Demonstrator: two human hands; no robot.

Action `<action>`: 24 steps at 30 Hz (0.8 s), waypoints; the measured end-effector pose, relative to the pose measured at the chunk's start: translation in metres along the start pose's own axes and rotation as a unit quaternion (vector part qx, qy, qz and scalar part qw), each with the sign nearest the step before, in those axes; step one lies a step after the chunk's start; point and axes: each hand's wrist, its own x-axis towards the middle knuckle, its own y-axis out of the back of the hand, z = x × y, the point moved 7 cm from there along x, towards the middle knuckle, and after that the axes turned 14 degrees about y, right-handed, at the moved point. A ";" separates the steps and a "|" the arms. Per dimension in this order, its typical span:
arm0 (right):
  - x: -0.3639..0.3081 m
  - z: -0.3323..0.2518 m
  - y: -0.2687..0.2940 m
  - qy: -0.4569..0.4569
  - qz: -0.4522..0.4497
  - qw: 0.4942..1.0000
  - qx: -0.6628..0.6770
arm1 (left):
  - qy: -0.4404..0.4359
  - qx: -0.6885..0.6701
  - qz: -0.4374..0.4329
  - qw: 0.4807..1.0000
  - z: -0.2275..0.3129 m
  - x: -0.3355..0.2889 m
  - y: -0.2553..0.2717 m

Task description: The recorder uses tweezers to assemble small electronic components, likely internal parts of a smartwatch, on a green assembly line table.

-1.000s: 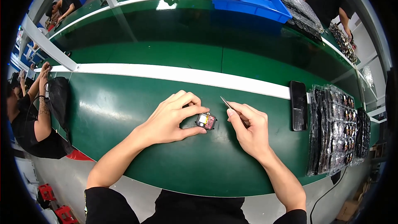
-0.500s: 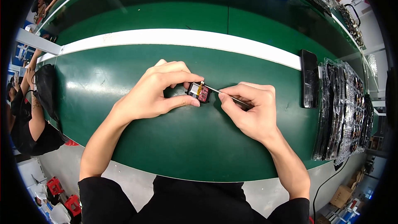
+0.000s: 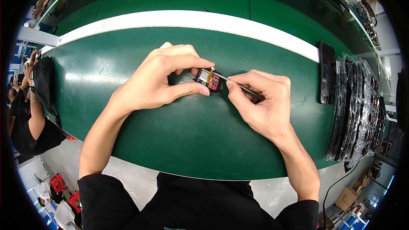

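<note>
Between the thumb and fingers of my left hand (image 3: 159,76) sits a small black device housing (image 3: 217,87), its inside facing up. A red circuit board, a silvery rectangular part and a yellow strip of tape or flex show within it. My right hand (image 3: 266,98) is closed on a thin metal tool with a dark handle (image 3: 251,92), held like a pen; whether it is tweezers or a small pry tool I cannot make out. The tool's tip reaches the housing's upper edge, beside a tiny pale piece near my left index fingertip.
Both hands work over a green tabletop (image 3: 170,145). A white rail (image 3: 170,18) crosses behind them. On the right lie a black phone (image 3: 327,72) and stacked clear plastic trays (image 3: 353,110) of parts. At the left edge are a black mesh bag (image 3: 44,85) and another person's arm (image 3: 37,117).
The view has shifted, so the table and hands appear higher in the picture. Both hands keep their hold; the tool's tip stays at the housing's upper edge.
</note>
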 end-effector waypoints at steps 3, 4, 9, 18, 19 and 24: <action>0.000 0.001 0.000 0.020 -0.003 1.000 -0.004 | 0.012 0.010 -0.003 1.000 0.001 0.000 0.000; -0.001 0.001 0.001 0.020 -0.003 1.000 -0.003 | 0.023 0.000 0.004 1.000 0.001 0.000 0.001; -0.003 -0.005 0.008 0.081 0.028 0.995 -0.048 | 0.036 -0.028 0.015 0.999 -0.002 0.002 0.004; -0.004 -0.010 0.001 0.138 0.018 0.987 -0.085 | 0.015 -0.004 0.026 1.000 0.000 0.001 0.003; -0.004 -0.010 0.000 0.138 0.018 0.987 -0.085 | 0.017 -0.006 0.024 1.000 0.000 0.001 0.003; -0.004 -0.012 -0.001 0.151 0.017 0.982 -0.111 | 0.011 -0.008 0.023 1.000 0.000 0.002 0.002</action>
